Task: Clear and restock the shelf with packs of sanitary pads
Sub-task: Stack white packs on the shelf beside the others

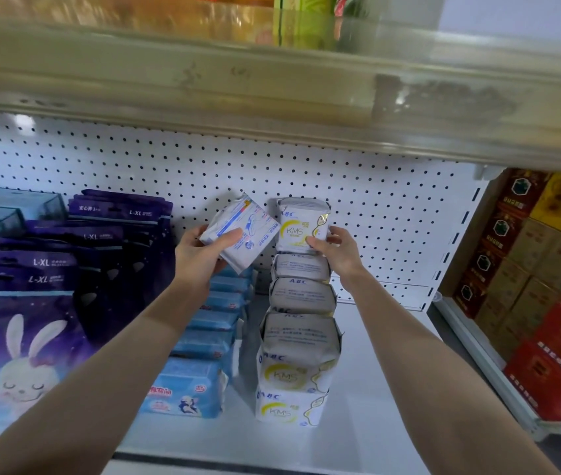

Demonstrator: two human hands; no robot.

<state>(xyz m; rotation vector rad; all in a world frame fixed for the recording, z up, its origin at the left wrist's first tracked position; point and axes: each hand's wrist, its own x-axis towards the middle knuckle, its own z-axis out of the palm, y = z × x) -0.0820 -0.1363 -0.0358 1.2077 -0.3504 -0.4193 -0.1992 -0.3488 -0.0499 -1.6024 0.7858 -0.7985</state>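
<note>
Nearest us, white ABC packs [301,337] are standing in a row front to back on the white shelf [382,371], light blue packs [200,341] sitting just beside them on the left and purple rabbit bags [29,303] beyond those. Further in, our left grip [200,255] is holding a tilted blue-and-white pack [245,231] in the air, while our right grip [339,252] is clasping the upright KMS pack [301,228] at the row's far end, near the pegboard [392,200].

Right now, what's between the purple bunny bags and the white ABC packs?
A row of light blue packs sits between the purple bunny bags and the white ABC packs, seen in the head view.
</note>
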